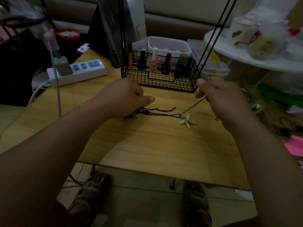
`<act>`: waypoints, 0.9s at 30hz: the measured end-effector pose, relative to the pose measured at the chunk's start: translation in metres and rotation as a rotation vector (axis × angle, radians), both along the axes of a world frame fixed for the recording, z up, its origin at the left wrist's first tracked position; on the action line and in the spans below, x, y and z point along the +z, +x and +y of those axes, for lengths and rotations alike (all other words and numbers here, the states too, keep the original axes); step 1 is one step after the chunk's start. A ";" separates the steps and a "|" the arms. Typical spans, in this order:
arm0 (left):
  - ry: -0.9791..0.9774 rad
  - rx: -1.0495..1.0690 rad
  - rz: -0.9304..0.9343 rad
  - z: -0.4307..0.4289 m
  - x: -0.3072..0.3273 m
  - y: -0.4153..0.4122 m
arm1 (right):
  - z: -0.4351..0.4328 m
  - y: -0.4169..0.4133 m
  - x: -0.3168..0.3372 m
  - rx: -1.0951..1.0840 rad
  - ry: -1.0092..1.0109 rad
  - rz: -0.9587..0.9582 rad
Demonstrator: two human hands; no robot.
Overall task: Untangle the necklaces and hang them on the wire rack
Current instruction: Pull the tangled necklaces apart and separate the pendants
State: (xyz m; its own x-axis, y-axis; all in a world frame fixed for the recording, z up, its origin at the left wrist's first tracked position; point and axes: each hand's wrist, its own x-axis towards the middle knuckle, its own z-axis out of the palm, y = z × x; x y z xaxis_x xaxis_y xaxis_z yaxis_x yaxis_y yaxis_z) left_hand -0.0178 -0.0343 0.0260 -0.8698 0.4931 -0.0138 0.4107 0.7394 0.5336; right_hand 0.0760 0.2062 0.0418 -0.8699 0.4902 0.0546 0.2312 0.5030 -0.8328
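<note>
My left hand (126,97) grips the dark cords (160,114), my right hand (224,100) pinches the tan cord (194,106): I should draw slowly, easing the starfish pendant (186,120) clear.

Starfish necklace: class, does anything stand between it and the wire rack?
No object on the table lies between the starfish and the wire rack behind it. But a dark cord, held by the left hand, appears looped round its tan cord.

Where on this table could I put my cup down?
The near half of the table, between the starfish pendant and the front edge, is bare. So is the patch between the power strip and the left hand. Crowded: dark cords, tan cord, right hand, wire basket.
</note>
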 end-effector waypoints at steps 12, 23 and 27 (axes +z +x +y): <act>0.055 -0.308 0.093 0.031 -0.016 0.022 | -0.025 0.003 0.005 0.346 -0.371 0.102; 0.153 -0.374 -0.159 0.033 -0.013 0.022 | -0.018 0.000 0.015 0.366 -0.896 0.298; 0.214 -0.309 -0.215 0.029 -0.010 0.023 | -0.010 -0.001 0.014 0.249 -0.951 0.367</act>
State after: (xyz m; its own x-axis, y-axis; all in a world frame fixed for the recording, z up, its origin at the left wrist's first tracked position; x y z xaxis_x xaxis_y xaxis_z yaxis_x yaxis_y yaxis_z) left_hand 0.0049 -0.0055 0.0157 -0.6696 0.7412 -0.0477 0.4582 0.4628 0.7589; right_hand 0.0750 0.1961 0.0561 -0.9600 0.2791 0.0221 -0.1361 -0.3965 -0.9079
